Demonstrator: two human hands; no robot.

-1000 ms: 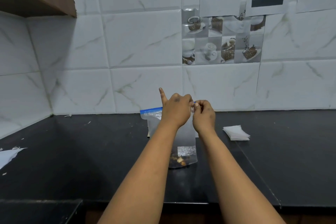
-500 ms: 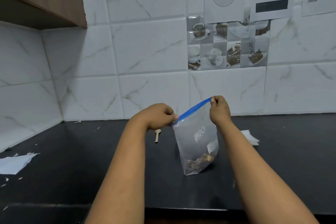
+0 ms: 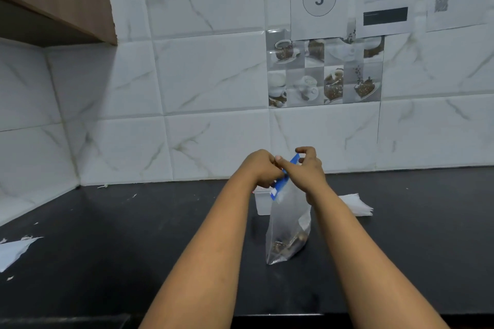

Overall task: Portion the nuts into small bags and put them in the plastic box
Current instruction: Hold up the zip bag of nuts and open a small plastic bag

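Standing upright on the black tabletop, the zip bag held a small heap of nuts at its bottom, while its blue zip strip ran steeply up between the two hands. The left hand pinched the strip near its lower end, fingers curled round it; the right hand gripped the upper end, its index finger and thumb arched above the top corner. Half a second earlier the strip had been stretched wide between hands held apart; by this moment the hands had closed together over the middle of the strip, and the bag had turned edge-on to the camera. That change suggested that the mouth was being pressed shut along the zip, so that this portion was near completion. Whether the seal was closed along its full length could not be told. Just behind the bag, partly hidden by the left forearm, stood a translucent plastic box, probably the destination. A stack of flat empty bags lay to the right. Torn white paper lay at the far left edge.
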